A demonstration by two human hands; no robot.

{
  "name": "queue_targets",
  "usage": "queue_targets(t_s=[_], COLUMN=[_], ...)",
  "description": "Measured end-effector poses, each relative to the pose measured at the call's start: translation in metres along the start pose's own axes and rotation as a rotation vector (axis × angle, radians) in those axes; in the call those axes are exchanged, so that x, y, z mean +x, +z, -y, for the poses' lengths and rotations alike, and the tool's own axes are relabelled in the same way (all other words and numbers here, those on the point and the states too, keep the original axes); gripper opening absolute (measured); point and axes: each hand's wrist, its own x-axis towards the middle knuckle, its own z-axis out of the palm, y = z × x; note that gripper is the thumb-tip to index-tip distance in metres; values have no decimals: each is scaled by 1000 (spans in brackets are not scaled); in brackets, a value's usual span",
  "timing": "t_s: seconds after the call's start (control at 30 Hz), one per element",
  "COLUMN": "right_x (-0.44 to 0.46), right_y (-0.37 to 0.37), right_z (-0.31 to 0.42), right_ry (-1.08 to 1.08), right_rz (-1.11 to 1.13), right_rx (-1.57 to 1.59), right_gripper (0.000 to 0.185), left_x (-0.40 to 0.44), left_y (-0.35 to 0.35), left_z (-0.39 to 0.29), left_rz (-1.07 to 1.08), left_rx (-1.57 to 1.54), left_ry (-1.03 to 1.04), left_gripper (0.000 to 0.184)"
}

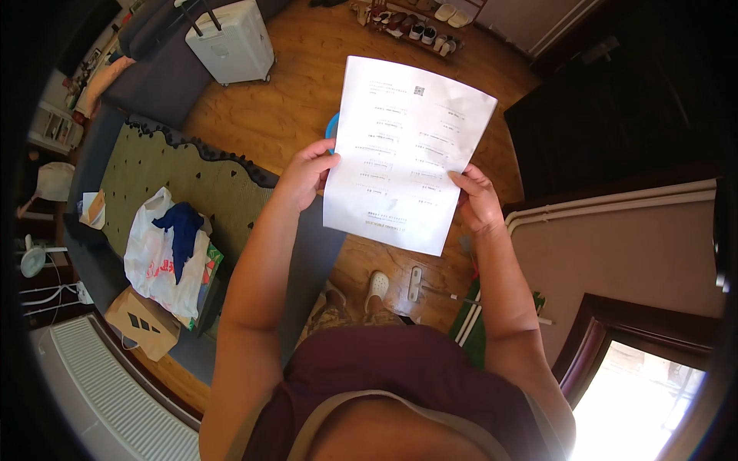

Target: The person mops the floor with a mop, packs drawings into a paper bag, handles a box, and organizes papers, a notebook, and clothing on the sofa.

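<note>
A white printed sheet of paper (403,165) is stretched out between my two hands. Columns of small text and a small square code cover it, and the print appears upside down from my side. My left hand (314,173) pinches its left edge, thumb on the near face. On the opposite edge, my right hand (478,198) grips it the same way, with the other fingers partly behind the sheet. Behind the paper's left edge, part of a blue round object (331,125) shows; the rest is hidden.
A grey sofa with a green cover (184,165) runs along the left, bearing a white plastic bag (157,257) with dark blue cloth. Near it sits a brown paper bag (144,323). A white suitcase (231,46) and shoe rack (423,31) stand farther off. A power strip (415,284) lies on the floor.
</note>
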Motion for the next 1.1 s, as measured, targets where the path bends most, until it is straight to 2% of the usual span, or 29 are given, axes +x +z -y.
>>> queue_targets(t_s=[0.1,0.13,0.17,0.2,0.27,0.33,0.4,0.43,0.5,0.53,0.6,0.63,0.7,0.73,0.77,0.83,0.87,0.9,0.97,1.03,1.1], right_x=[1,5,8,8,10,6,4,3,4,9,28,25,9,7,7,11,13,16,24,26,22], right_y=[-3,-16,-20,-22,-23,-15,-9,-4,2,-5,-28,-15,21,38,52,77,89,93,90,97,110], right_z=[-3,-2,-5,-6,-8,-4,-3,-1,-4,-8,-22,-22,-24,-28,-37,-53,-58,-65,-81,-91,-94], right_ry=[19,10,17,18,27,-4,-3,-14,21,37,61,66,-631,-681,-679,-611,-499,-503,-272,-304,-183], right_rz=[-37,175,102,147,197,190,197,198,138,187,241,267,219,258,317,629,716,754,658,678,702], right_rx=[43,0,-45,-61,-79,-269,-327,-382,-445,-586,-914,-916,-1377,-1404,-1382,-1368,-1391,-1382,-1247,-1300,-1306], right_gripper=[15,14,19,20,20,20,19,19,15,13,14,14,18,22,22,23,19,19,15,12,18], left_x=[7,10,12,9,11,3,-5,-5,-7,-6,-3,-3,-10,-9,-18,-28,-35,-40,-45,-51,-61], left_y=[-11,-17,-23,-21,-26,-23,-18,-16,-18,-21,-32,-34,-31,-26,-15,1,7,9,-3,-16,-29], left_z=[13,19,25,23,26,21,14,14,18,21,32,42,49,63,61,62,60,57,59,61,61], left_rz=[-21,27,74,80,69,52,25,27,-28,-41,55,66,90,107,74,86,49,21,-36,-73,-92], left_rx=[-58,-112,-165,-166,-227,-290,-195,-138,42,37,316,371,524,533,680,851,948,1041,1013,978,989], left_ry=[-73,-66,-59,-56,-67,-82,-128,-68,-41,-39,-12,103,298,383,439,547,575,603,632,665,637], left_gripper=[19,15,11,8,8,10,20,28,24,24,20,17,13,11,10,7,6,4,4,4,5])
